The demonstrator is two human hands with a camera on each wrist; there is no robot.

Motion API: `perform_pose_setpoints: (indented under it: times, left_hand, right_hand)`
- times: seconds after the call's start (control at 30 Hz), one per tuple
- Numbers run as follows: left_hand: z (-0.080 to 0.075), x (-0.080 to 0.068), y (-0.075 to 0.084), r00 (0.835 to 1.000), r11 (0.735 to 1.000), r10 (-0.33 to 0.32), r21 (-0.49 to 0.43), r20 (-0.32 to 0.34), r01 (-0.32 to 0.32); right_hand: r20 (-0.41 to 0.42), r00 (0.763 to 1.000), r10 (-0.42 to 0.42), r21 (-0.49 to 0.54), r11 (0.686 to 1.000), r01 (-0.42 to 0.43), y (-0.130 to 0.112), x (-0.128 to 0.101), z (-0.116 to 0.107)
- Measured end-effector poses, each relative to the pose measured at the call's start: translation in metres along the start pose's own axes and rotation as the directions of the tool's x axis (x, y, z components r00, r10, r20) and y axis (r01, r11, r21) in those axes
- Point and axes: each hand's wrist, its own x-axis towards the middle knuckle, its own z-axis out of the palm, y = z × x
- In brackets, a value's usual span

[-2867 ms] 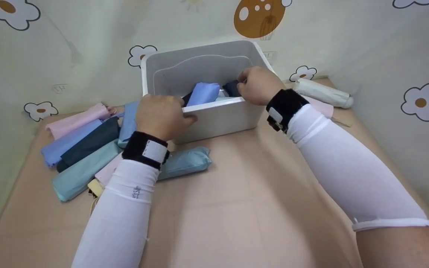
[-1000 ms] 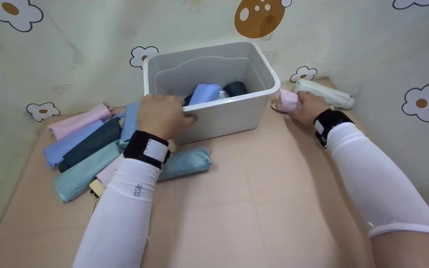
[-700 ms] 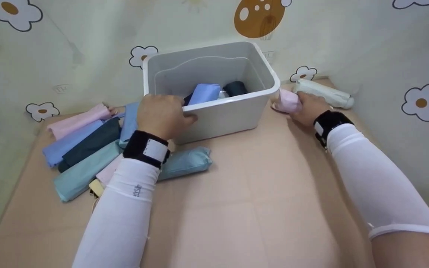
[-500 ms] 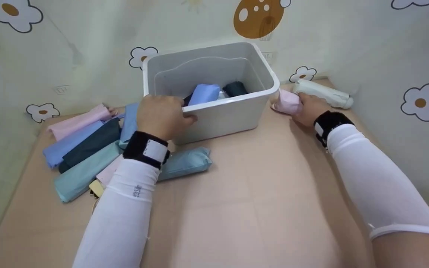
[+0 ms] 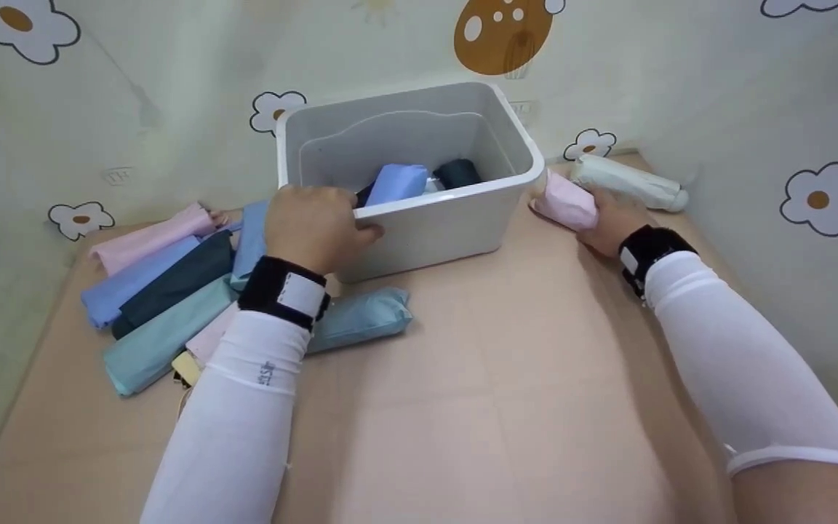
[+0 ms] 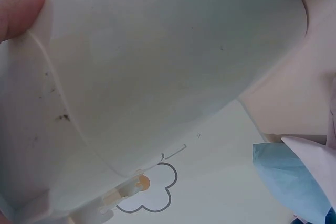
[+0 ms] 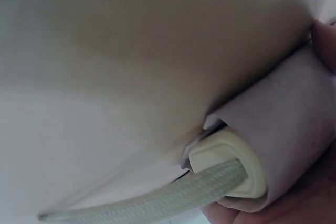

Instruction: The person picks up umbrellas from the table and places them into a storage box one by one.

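Note:
A white plastic bin (image 5: 437,231) stands at the back of the table, and my left hand (image 5: 313,229) grips its front rim near the left corner. The left wrist view shows my thumb against the bin wall. Inside lie a blue folded umbrella (image 5: 398,183) and a dark rolled one (image 5: 458,175); other contents are partly hidden. Right of the bin, my right hand (image 5: 614,220) holds a pink folded umbrella (image 5: 568,201) low at the table. In the right wrist view its cream handle end (image 7: 223,158) and braided wrist strap (image 7: 173,200) stick out of the sleeve.
A pale folded umbrella (image 5: 630,182) lies behind my right hand. Several folded umbrellas are piled left of the bin, among them a pink (image 5: 153,234) and a dark green one (image 5: 175,282). A teal umbrella (image 5: 361,318) lies before the bin. A flowered wall stands behind.
My right hand has left the dark umbrella in the bin and moved right to the pink umbrella, whose near end has lately shifted slightly toward me. The left hand stays on the rim.

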Motion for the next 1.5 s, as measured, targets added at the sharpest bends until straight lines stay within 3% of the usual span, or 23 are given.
perform_pose_setpoints:
  times: [0.43, 0.93, 1.07, 1.23, 1.5]
  left_hand:
    - [0.002, -0.001, -0.002, 0.999, 1.0, 0.001, -0.002, -0.036, -0.002]
    - [0.002, -0.002, -0.002, 1.0, 1.0, -0.02, -0.006, 0.0, 0.02]
    - [0.003, -0.002, -0.001, 1.0, 1.0, -0.019, -0.003, 0.009, 0.019]
    - [0.003, -0.001, -0.001, 1.0, 1.0, -0.021, -0.005, 0.019, 0.021]
    - [0.003, -0.001, -0.001, 1.0, 1.0, -0.004, 0.003, -0.024, 0.004]
  right_hand:
    - [0.009, 0.999, 0.041, -0.009, 0.999, -0.041, 0.001, -0.003, 0.004]
    - [0.057, 0.998, 0.025, -0.044, 0.999, -0.023, -0.005, -0.01, -0.005]
    - [0.087, 0.996, -0.024, 0.006, 1.0, 0.023, -0.004, -0.014, -0.009]
    - [0.091, 0.996, -0.012, 0.082, 0.997, 0.005, -0.007, -0.023, -0.015]
    - [-0.031, 0.999, 0.034, 0.257, 0.966, -0.025, -0.016, -0.035, -0.026]
